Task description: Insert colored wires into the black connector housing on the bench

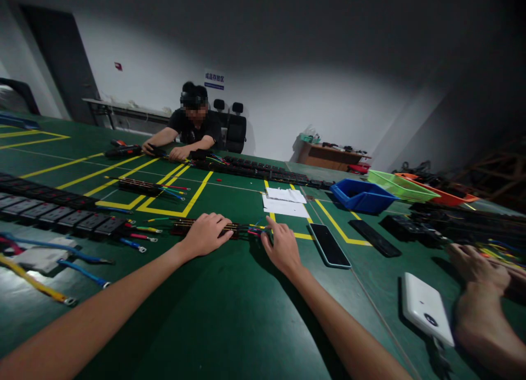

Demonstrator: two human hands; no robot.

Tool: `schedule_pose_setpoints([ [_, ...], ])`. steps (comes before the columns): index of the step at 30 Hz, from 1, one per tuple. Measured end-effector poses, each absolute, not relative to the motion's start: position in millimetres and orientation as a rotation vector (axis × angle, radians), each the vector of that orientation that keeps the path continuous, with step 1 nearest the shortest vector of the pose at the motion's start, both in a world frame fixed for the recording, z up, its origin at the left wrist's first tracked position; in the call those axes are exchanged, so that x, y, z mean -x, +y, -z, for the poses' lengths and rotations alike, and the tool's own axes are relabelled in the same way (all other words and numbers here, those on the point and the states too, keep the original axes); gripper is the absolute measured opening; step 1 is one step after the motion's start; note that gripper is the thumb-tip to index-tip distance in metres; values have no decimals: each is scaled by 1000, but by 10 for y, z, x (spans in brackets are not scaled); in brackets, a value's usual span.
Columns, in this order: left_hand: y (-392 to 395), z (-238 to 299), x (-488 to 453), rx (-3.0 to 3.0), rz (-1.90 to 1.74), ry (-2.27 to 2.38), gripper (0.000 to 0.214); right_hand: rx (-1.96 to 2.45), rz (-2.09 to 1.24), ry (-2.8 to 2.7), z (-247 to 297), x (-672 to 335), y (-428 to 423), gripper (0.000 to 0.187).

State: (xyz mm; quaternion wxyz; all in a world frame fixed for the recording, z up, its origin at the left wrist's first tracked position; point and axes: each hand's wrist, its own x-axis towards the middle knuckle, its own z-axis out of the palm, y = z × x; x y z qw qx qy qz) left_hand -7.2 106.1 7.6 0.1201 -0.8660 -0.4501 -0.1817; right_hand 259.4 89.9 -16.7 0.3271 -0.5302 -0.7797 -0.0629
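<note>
In front of me on the green table lies a narrow black strip (pixel 181 226) with brass-coloured bars along it. My left hand (pixel 209 235) grips it from above, fingers over the far side and thumb along the near side. Coloured wires (pixel 252 231) come out of the strip's right end. My right hand (pixel 282 244) is closed at these wires, with thumb and index finger around their ends; the exact contact is hard to make out. Green and yellow wires stick out at the strip's left end. A similar black strip with wires (pixel 142 186) lies just beyond it.
Black socket strips (pixel 82 216) with lugged cables lie left. White papers (pixel 285 202), a phone (pixel 330 246), a dark flat object (pixel 373 238) and a white device (pixel 427 307) lie right. Bins (pixel 361 196) stand behind. A co-worker (pixel 195 125) sits opposite; another person's arm (pixel 482 298) reaches in right.
</note>
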Motion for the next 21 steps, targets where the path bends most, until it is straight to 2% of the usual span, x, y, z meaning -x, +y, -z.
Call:
schedule_pose_setpoints([
  [3,1059,-76,71,2533,533,-1317,40,1419,58,-2124,170,-2579,907,49],
  [11,1059,-75,76,2545,552,-1316,42,1403,134,-1900,189,-2649,938,23],
  [16,1056,-70,72,2546,548,-1322,42,1352,113,-2019,186,-2658,941,29],
  [21,1062,-65,66,2529,522,-1323,41,1325,160,-1915,166,-2649,918,21],
])
